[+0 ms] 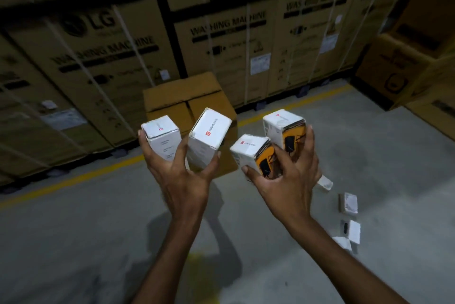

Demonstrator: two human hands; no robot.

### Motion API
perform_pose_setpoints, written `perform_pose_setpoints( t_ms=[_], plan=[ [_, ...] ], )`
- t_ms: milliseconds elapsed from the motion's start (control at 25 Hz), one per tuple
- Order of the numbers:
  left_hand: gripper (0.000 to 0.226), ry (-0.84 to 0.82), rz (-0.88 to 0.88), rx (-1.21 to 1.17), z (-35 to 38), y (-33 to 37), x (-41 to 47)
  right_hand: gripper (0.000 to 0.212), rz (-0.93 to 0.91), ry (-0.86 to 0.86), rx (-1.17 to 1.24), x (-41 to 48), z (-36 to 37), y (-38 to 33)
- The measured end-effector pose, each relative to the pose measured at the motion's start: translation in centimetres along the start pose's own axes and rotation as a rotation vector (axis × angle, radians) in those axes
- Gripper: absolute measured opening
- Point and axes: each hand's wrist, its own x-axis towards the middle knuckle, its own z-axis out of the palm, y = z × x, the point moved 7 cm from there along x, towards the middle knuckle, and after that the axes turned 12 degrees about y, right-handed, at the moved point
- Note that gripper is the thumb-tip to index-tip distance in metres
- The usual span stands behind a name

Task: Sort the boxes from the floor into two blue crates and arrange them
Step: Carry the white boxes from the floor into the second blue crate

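My left hand (183,180) is raised in front of me and grips two plain white boxes, a narrow one (161,139) at the left and a wider one (209,137) with a red logo beside it. In my right hand (288,178) I hold two white boxes with orange printed sides, one lower (253,153) and one higher (283,128). Several more small white boxes (348,202) lie loose on the grey floor at the lower right. No blue crate is in view.
A brown cardboard carton (172,99) stands on the floor just behind my hands. Tall stacked washing-machine cartons (98,57) line the back behind a yellow floor line (73,178). More large cartons (398,69) stand at the right.
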Motion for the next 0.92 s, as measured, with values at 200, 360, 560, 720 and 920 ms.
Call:
perform_pose_setpoints(
  t_ms=[200,360,560,720,920],
  plan=[
    [0.062,0.173,-0.020,0.142,-15.4,1.5,0.5,0.083,-0.328,-0.144,0.126,-3.2,-4.5,-11.9],
    [0.064,0.311,-0.078,0.286,-27.5,1.3,-1.5,0.079,-0.556,-0.237,0.267,-7.8,-7.7,-20.1],
    [0.068,0.522,-0.167,0.420,-42.1,1.1,-3.8,0.080,-0.765,-0.322,0.436,-15.4,-11.0,-30.7],
    [0.069,0.696,-0.195,0.586,-53.8,0.2,-5.6,0.072,-0.834,-0.368,0.583,-22.6,-13.3,-39.2],
    [0.070,0.823,-0.170,0.755,-67.2,-2.1,-8.6,0.065,-0.919,-0.436,0.732,-33.1,-15.9,-48.6]
  ],
)
